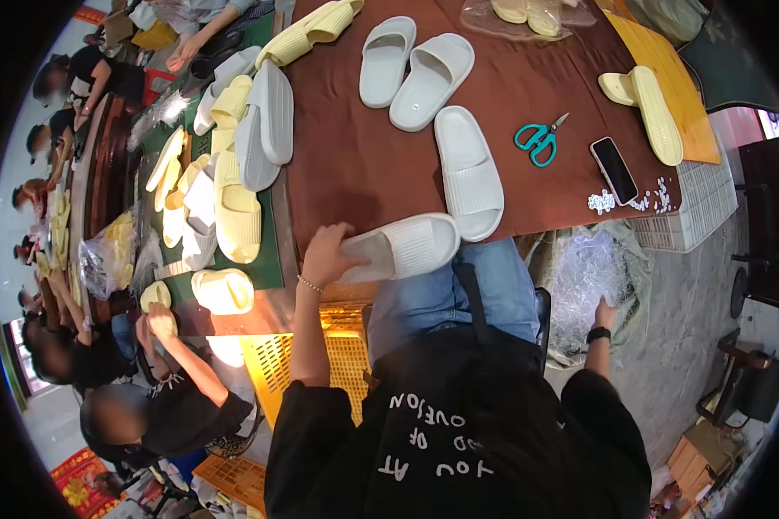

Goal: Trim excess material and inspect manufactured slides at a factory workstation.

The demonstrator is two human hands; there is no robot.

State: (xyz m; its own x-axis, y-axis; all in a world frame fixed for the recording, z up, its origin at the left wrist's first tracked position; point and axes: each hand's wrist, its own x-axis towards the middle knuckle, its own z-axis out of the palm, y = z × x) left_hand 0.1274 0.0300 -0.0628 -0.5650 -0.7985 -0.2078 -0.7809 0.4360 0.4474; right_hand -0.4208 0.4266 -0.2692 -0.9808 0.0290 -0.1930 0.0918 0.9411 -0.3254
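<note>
My left hand [325,257] grips the heel end of a pale grey slide slipper [411,246] at the table's front edge, over my lap. Its toe end meets a matching grey slipper [469,177] that lies lengthwise on the brown cloth. My right hand [607,313], with a dark band on the wrist, hangs low at my right beside a sack of crumpled clear plastic [587,266]. Its fingers are partly hidden against the plastic, so what they hold is unclear.
Teal-handled scissors [541,140], a phone [614,171] and small white bits [601,202] lie on the right of the table. Another grey pair [420,78] lies farther back. Yellow and grey slippers [238,208] crowd the left side, where co-workers sit. A yellow crate [273,363] stands below.
</note>
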